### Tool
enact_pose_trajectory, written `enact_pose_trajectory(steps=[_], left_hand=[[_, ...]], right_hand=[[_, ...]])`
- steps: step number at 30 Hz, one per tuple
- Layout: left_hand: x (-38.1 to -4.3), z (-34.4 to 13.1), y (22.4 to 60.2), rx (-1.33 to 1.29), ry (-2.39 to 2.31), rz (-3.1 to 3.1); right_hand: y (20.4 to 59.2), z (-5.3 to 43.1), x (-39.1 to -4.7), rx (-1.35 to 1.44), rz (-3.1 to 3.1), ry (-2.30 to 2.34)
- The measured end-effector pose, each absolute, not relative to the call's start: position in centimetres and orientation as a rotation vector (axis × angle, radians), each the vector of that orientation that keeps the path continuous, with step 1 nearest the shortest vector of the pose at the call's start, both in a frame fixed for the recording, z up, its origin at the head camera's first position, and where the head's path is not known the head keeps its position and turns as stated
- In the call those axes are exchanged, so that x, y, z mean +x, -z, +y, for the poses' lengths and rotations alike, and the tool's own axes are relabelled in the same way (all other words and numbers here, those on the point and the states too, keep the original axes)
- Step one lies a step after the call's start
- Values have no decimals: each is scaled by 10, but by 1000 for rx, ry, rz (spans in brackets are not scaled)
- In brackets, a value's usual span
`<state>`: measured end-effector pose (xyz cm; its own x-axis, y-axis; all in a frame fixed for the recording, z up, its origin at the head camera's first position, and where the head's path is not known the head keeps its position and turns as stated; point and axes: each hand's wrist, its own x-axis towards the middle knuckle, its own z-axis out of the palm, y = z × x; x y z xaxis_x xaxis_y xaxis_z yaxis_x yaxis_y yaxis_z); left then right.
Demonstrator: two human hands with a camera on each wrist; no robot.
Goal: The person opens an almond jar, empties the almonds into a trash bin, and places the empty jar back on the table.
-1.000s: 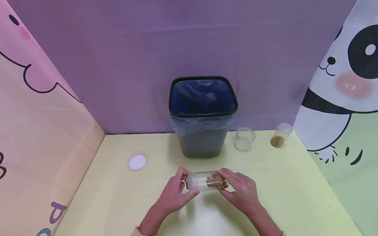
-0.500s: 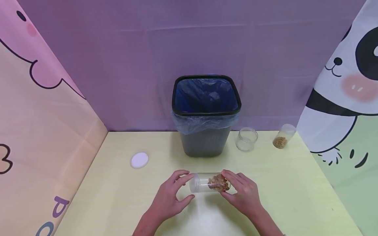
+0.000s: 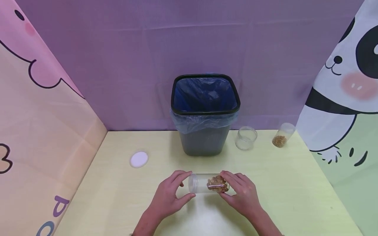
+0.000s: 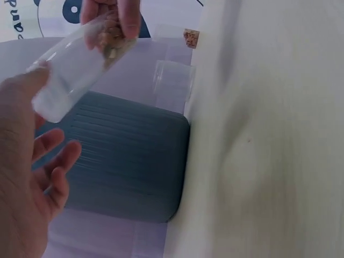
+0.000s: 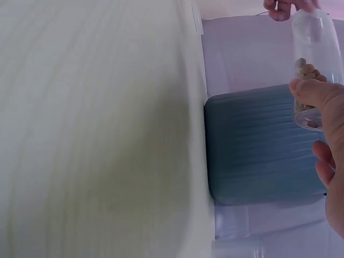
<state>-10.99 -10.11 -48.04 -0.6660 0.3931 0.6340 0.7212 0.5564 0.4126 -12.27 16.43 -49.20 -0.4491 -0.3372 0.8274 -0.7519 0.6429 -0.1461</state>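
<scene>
A clear cylindrical jar (image 3: pixel 205 183) lies sideways above the table, with small brown lumps (image 3: pixel 218 184) gathered toward its right end. My right hand (image 3: pixel 241 193) grips that end between thumb and fingers; the right wrist view shows the thumb across the jar (image 5: pixel 320 45). At the other end is a translucent lid (image 3: pixel 193 183). My left hand (image 3: pixel 169 195) has thumb and index finger on opposite edges of this lid, while its other fingers curl loosely below in the left wrist view, off the jar (image 4: pixel 72 67).
A grey bin (image 3: pixel 203 141) with a blue liner and black rim stands behind the hands. To its right are a clear low container (image 3: pixel 246 138) and a smaller tilted-looking jar (image 3: pixel 283 135) of brown bits. A white disc (image 3: pixel 139 159) lies on the table at left.
My left fingers were around the lid, spread wider off it half a second ago, and now close in on its edges again. The right hand keeps its grip on the jar.
</scene>
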Motion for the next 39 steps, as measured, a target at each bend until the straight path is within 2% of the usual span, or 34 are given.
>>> enact_pose_trajectory(steps=[7, 27, 33, 39], left_hand=[[-109, -100, 484, -745, 824, -2327], [-108, -108, 472, -989, 694, -2116], [-105, -108, 470, -972, 725, -2228], [-99, -107, 468, -838, 802, -2384]], right_hand=[[487, 166, -122, 873, -2032, -651], [485, 167, -119, 900, -2090, -714], [485, 168, -117, 914, -2090, -706], [488, 169, -113, 935, -2065, -705]])
